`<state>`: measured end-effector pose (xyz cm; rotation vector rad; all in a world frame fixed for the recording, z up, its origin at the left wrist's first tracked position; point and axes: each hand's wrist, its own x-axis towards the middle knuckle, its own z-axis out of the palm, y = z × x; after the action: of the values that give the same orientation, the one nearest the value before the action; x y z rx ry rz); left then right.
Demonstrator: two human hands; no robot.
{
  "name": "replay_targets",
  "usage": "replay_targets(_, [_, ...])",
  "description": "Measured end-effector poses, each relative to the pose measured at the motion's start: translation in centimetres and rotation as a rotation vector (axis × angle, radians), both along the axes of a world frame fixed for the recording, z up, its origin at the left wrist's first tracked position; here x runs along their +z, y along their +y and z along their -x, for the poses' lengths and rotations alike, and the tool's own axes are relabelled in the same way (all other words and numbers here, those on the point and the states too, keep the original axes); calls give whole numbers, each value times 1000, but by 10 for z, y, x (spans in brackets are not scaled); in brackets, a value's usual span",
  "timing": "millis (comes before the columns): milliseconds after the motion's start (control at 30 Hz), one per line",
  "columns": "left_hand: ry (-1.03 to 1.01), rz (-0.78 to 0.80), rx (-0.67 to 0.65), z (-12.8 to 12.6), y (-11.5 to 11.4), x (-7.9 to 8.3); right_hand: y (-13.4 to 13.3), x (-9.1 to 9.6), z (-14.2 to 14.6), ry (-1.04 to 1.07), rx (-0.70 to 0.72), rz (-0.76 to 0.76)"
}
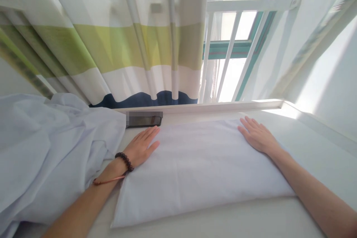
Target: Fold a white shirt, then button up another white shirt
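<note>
A flat white rectangle of folded cloth [195, 167] lies on the white surface in front of me. My left hand [142, 148] rests on its far left corner with the fingers stretched out and the thumb apart. A dark beaded bracelet [125, 160] and a thin copper-coloured band circle that wrist. Over the far right corner lies my right hand [256, 134], palm down, fingers extended. Neither hand grips anything. Just beyond my left fingertips is a black phone [145, 120], partly blurred out.
Loose, rumpled white cloth [55, 148] is heaped at the left. A low white ledge [212, 107] runs along the far edge. Behind it hang white and green curtains [125, 44], beside a white railing [251, 5] and a teal-framed window [231, 49].
</note>
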<state>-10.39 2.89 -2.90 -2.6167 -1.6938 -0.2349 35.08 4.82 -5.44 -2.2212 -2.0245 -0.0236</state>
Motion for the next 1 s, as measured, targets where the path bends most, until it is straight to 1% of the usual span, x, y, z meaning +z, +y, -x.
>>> replay_targets(67, [15, 4, 5, 1, 0, 1, 2, 2, -4, 13, -12, 6])
replay_targets(133, [49, 31, 18, -2, -2, 5, 2, 7, -5, 22, -9, 8])
replay_targets(200, [115, 51, 61, -10, -9, 12, -5, 13, -6, 14, -23, -4])
replay_targets(267, [175, 43, 78, -26, -20, 20, -19, 22, -11, -14, -86, -20])
replay_targets(300, [186, 34, 51, -36, -26, 24, -28, 26, -16, -31, -139, -19])
replay_targets(333, [176, 33, -12, -48, -31, 27, -38, 30, -22, -46, -201, -5])
replay_targets(400, [127, 46, -192, -74, -38, 32, -60, 37, -39, -48, -313, 77])
replay_targets(433, [106, 60, -284, -86, -39, 33, -70, 40, -48, -32, -345, 141])
replay_targets(500, [84, 101, -419, -108, -34, 33, -88, 45, -64, 34, -351, 286])
replay_targets(533, [78, 122, -459, -116, -30, 32, -94, 47, -70, 82, -333, 357])
replay_targets(600, [62, 148, -493, -125, -22, 28, -100, 49, -76, 196, -282, 453])
replay_targets(633, [53, 151, -498, -128, -19, 25, -99, 50, -77, 245, -245, 459])
replay_targets(700, [40, 147, -491, -131, -16, 20, -91, 51, -75, 272, -179, 382])
replay_targets(767, [42, 151, -457, -136, -17, 18, -77, 52, -74, 209, -190, 249])
replay_targets(833, [45, 172, -395, -144, -20, 19, -65, 51, -74, 125, -289, 116])
replay_targets(900, [49, 195, -347, -152, -25, 21, -60, 48, -78, 70, -396, 5])
replay_targets(933, [48, 190, -329, -154, -27, 21, -61, 46, -80, 56, -442, -17])
replay_targets(1000, [34, 144, -286, -153, -33, 18, -67, 42, -85, 62, -511, 33])
